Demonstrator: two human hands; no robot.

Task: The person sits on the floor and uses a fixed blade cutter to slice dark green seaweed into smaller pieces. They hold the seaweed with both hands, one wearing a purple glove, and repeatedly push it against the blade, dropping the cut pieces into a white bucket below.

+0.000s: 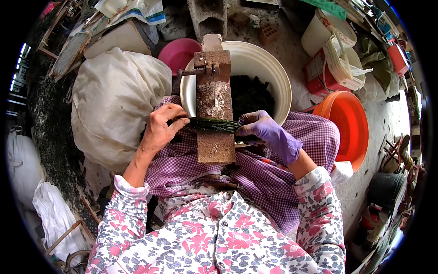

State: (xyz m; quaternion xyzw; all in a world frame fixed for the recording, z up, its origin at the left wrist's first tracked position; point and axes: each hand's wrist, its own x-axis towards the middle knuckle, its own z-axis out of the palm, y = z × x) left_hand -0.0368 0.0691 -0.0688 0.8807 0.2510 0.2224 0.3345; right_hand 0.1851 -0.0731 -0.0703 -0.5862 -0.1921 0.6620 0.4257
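Note:
A bundle of dark green, wet-looking leafy strands stretches sideways across a worn, crusted wooden block. My bare left hand pinches its left end between thumb and fingers. Its right end is in my right hand, which wears a purple glove. A bolt passes through the block's far part, and a thin upright line, perhaps a blade seen edge-on, runs towards me from it. Under the block stands a large cream plastic bucket with chopped dark green pieces inside. The block hides part of the bucket.
A bulging cream cloth sack stands on the left, near a pink basin. To the right are an orange bucket and white pails. A hollow concrete block and a perforated brick lie beyond.

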